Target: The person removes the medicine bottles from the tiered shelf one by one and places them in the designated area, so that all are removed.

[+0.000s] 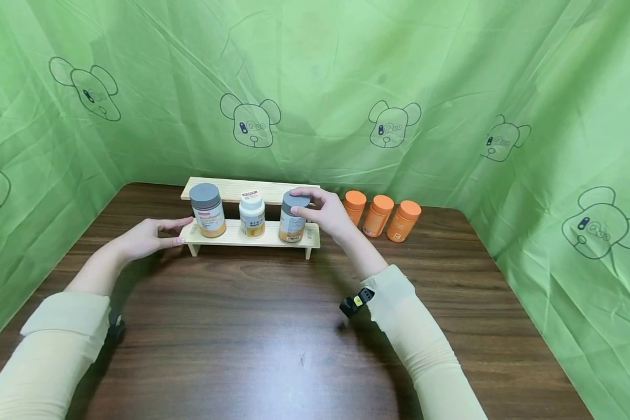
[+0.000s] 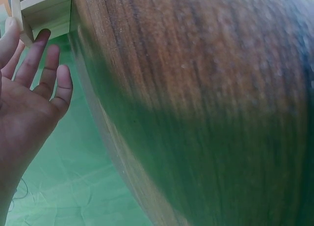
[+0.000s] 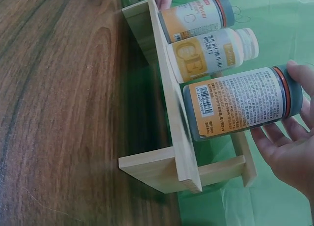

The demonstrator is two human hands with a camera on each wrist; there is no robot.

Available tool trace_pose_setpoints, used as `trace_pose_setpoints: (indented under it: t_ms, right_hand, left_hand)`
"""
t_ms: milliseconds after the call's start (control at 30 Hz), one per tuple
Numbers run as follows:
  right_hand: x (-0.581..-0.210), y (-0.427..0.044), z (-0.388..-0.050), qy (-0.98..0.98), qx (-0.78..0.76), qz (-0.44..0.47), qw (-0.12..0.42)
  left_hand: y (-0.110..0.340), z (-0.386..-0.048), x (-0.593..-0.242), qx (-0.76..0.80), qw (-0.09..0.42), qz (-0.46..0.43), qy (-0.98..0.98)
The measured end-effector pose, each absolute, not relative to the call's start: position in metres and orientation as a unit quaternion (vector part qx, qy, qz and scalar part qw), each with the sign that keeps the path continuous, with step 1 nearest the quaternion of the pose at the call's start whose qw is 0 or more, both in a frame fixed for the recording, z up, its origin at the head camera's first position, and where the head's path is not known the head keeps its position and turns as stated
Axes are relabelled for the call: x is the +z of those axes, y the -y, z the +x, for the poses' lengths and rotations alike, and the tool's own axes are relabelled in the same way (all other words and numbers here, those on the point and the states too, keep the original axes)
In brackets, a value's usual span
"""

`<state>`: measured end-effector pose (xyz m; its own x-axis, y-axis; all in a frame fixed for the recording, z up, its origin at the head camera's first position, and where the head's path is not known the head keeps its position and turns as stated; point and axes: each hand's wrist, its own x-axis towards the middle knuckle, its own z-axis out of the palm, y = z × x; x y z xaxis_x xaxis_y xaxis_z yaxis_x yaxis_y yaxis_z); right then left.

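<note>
A two-tier wooden rack (image 1: 231,241) holds three bottles on its lower step: a grey-capped bottle (image 1: 207,211) at left, a smaller white bottle (image 1: 252,216) in the middle, and another grey-capped bottle (image 1: 292,224) at right. My right hand (image 1: 329,214) grips the right bottle by its cap; in the right wrist view that bottle (image 3: 240,102) stands on the step, with my right hand (image 3: 289,142) around its lid. My left hand (image 1: 146,238) pinches the left end of the lower step; the left wrist view shows the hand (image 2: 29,103) at the rack's end (image 2: 48,12).
Three orange bottles (image 1: 377,215) stand on the brown wooden table (image 1: 231,338), just right of the rack. Green cloth (image 1: 315,70) printed with bear outlines hangs behind and at both sides. The rack's upper step (image 1: 231,188) carries no bottles.
</note>
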<state>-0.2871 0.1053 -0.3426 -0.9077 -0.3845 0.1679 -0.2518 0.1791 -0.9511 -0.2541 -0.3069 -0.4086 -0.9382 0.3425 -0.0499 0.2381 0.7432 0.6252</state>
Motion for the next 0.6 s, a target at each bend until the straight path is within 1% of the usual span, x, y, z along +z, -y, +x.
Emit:
trace_pose_setpoints:
  t_ms: [267,600]
  right_hand:
    - [-0.319,-0.112,-0.272,-0.76,-0.612,-0.211,0.058]
    - [-0.321,-0.128,-0.277,-0.773,-0.601,-0.2,0.034]
  left_hand:
    - [0.307,-0.255,-0.41,0.324,0.075,0.155,-0.93]
    - [0.307,-0.254,-0.41,0.333,0.076,0.161,-0.926]
